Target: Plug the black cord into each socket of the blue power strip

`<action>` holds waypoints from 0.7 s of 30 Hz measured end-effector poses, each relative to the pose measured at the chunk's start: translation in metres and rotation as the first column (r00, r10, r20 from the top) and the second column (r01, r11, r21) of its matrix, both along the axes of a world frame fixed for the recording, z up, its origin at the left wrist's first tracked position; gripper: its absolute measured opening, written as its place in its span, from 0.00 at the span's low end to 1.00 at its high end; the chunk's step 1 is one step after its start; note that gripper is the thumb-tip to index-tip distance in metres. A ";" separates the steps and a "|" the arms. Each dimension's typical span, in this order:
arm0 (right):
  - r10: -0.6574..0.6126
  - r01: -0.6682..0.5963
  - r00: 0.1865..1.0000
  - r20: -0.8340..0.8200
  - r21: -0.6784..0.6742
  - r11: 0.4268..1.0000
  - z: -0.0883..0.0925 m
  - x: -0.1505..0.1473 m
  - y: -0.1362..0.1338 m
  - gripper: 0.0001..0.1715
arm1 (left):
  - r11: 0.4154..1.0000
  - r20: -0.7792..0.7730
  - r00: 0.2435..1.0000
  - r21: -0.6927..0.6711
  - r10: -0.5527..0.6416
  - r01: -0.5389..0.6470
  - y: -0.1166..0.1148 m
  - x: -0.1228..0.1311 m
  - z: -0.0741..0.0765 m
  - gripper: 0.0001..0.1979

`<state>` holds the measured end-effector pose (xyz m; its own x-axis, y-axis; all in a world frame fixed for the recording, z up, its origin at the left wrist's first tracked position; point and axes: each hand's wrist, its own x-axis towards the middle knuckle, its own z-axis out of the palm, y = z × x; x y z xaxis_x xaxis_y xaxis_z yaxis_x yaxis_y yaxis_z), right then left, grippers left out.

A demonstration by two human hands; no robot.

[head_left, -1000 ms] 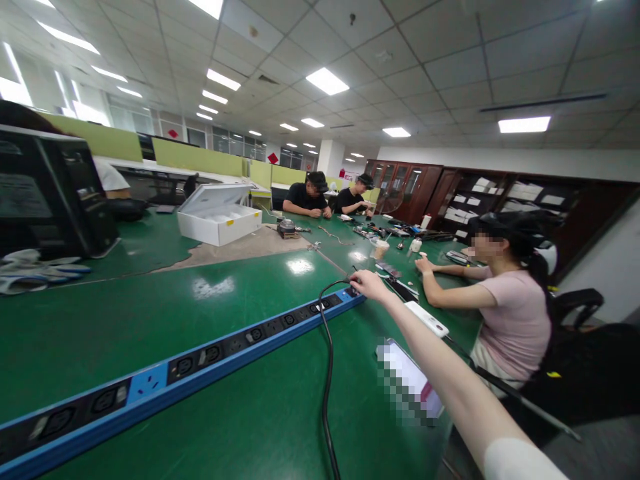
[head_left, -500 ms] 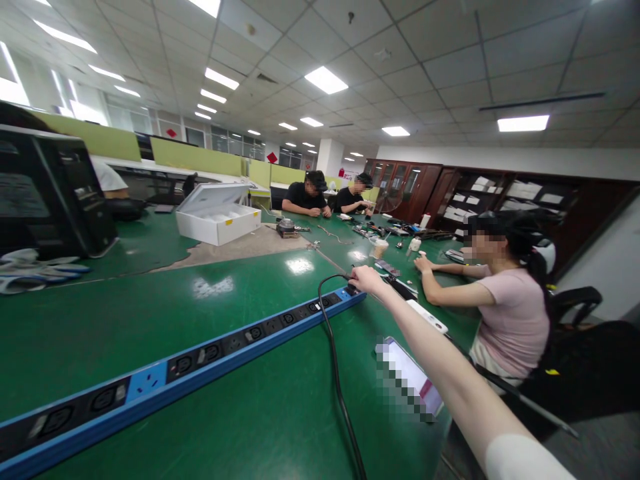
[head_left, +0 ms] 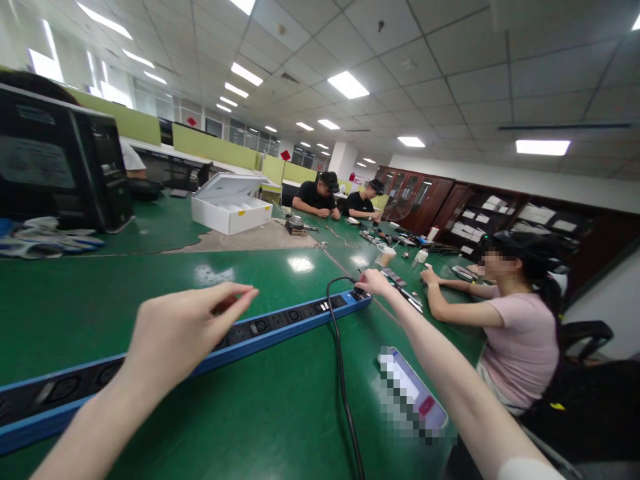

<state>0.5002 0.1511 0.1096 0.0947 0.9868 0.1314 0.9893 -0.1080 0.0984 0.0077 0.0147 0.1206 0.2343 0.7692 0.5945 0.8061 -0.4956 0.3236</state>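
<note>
A long blue power strip [head_left: 295, 328] with black sockets lies diagonally across the green table [head_left: 280, 420]. At its far end my right hand [head_left: 374, 283] is closed on a black plug [head_left: 358, 293], fingers bent over it. Whether the plug sits fully in its socket cannot be made out. A black power cord [head_left: 341, 373] arches from there over the strip and runs down toward the front edge. Above the strip's middle, my left hand [head_left: 175, 327] hovers with thumb and fingers pinched together. Nothing shows between its fingertips.
A phone [head_left: 417, 393] lies right of the cord. Behind are an open white box [head_left: 233, 215], a black computer case [head_left: 60, 160] and gloves [head_left: 45, 238]. One co-worker [head_left: 520, 320] sits at right. Two people work at the far end near a drink cup [head_left: 386, 256].
My left hand has come into view from the lower left, over the strip. My right hand stays at the strip's far end. The view has shifted slightly.
</note>
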 end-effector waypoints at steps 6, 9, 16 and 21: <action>0.004 -0.004 1.000 0.007 -0.061 0.998 0.005 0.002 0.010 0.16 | 0.986 -0.189 0.978 -0.156 -0.090 0.061 0.039 0.028 -0.077 0.32; 0.003 -0.002 1.000 0.019 -0.072 0.997 0.005 0.001 0.015 0.16 | 0.980 -0.234 0.968 -0.194 -0.092 0.047 0.045 0.028 -0.108 0.41; -0.007 0.008 0.999 0.037 -0.024 1.000 -0.005 0.000 0.014 0.16 | 0.989 -0.295 0.953 -0.143 -0.075 0.033 0.048 0.024 -0.121 0.36; -0.025 0.025 1.000 0.015 -0.017 1.000 -0.006 0.006 0.009 0.18 | 0.990 -0.301 0.952 -0.140 -0.060 0.018 0.049 0.026 -0.123 0.34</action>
<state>0.5061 0.1601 0.1032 0.1178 0.9862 0.1160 0.9846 -0.1311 0.1155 0.0335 0.0637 -0.0022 0.4194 0.8234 0.3822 0.8572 -0.4978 0.1319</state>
